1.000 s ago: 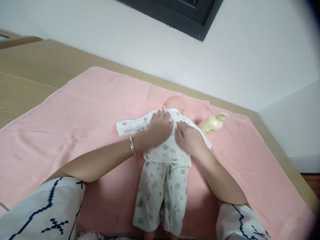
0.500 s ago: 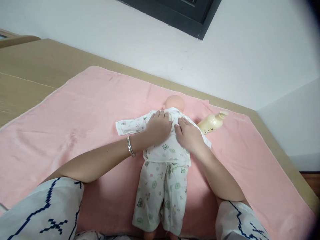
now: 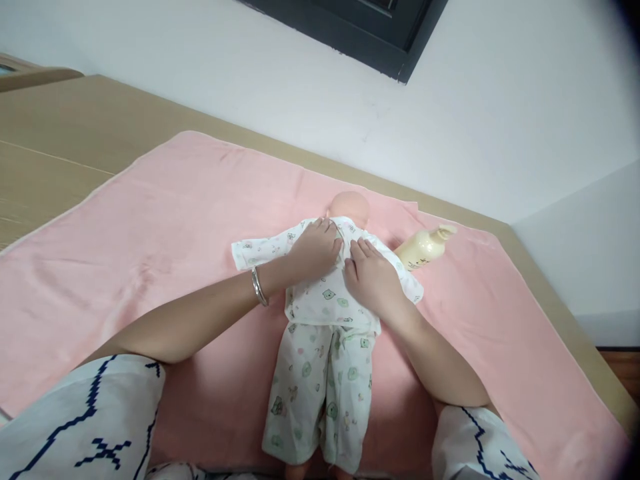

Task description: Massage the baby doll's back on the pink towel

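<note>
A doll (image 3: 349, 204) in a white printed outfit lies on a pink blanket (image 3: 200, 180), its head away from me and its face not showing. My left hand (image 3: 316, 251) rests on the upper chest of the doll's shirt (image 3: 327, 303), fingers slightly bent near the collar, thumb apart. Lower on the other side of the chest lies my right hand (image 3: 373, 275), palm down with its fingers extended. Between the hands runs the shirt's front. Matching trousers (image 3: 305, 393) cover the legs, and one sleeve stretches out to the left.
A cream pump bottle (image 3: 424, 248) lies on its side by the doll's right-hand sleeve. The blanket covers a wooden surface (image 3: 140, 107) that meets a white wall (image 3: 320, 107). A dark frame (image 3: 370, 40) is set in the wall.
My left hand's fingers have bent more near the collar. My right hand has slid slightly down and left over the chest. The doll and bottle stay in place.
</note>
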`<state>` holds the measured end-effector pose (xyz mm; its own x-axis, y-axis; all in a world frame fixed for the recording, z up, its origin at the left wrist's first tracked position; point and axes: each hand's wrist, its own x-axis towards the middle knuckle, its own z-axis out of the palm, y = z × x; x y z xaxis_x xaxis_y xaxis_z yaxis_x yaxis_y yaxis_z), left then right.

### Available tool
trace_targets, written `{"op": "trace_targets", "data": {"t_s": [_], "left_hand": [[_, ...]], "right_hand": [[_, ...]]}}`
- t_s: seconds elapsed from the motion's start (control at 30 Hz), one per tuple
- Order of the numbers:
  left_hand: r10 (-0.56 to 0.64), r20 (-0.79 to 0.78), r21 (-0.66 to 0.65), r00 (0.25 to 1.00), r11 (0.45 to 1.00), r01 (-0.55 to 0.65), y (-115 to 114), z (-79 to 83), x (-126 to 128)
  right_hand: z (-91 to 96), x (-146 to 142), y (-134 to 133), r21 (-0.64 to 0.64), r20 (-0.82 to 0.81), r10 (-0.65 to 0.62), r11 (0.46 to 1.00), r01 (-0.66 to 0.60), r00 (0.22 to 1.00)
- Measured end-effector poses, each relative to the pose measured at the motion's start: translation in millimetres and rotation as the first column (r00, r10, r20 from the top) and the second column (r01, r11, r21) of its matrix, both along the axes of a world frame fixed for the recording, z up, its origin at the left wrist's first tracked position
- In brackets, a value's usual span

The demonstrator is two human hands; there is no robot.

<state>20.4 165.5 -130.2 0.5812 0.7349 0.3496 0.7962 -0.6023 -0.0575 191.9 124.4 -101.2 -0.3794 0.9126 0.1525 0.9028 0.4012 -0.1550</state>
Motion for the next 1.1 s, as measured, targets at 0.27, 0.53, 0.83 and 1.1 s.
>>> {"op": "trace_targets", "data": {"t_s": [0.27, 0.53, 0.83, 1.1], "left_hand": [[0.068, 0.102, -0.052, 0.992, 0.997, -0.063, -29, -1.1, 19], [0.153, 0.301, -0.091, 0.941, 0.987, -0.132, 7, -17.9, 12], [0.198, 0.394, -0.113, 0.897, 0.98, -0.167, -2, -20.2, 18], [0.202, 0.397, -0.101, 0.895, 0.979, -0.176, -2, -18.5, 18]], "right_hand": [[-6.9, 11, 36, 0.016, -0.058, -0.019, 1.0, 0.02, 0.998], [5.7, -2, -7, 0.059, 0.057, 0.001, 0.998, -0.004, 0.998], [-13.2, 18, 43, 0.066, -0.124, -0.017, 0.997, 0.025, 0.992], [-14.7, 15, 39, 0.09, -0.109, -0.006, 0.996, 0.016, 0.994]]}}
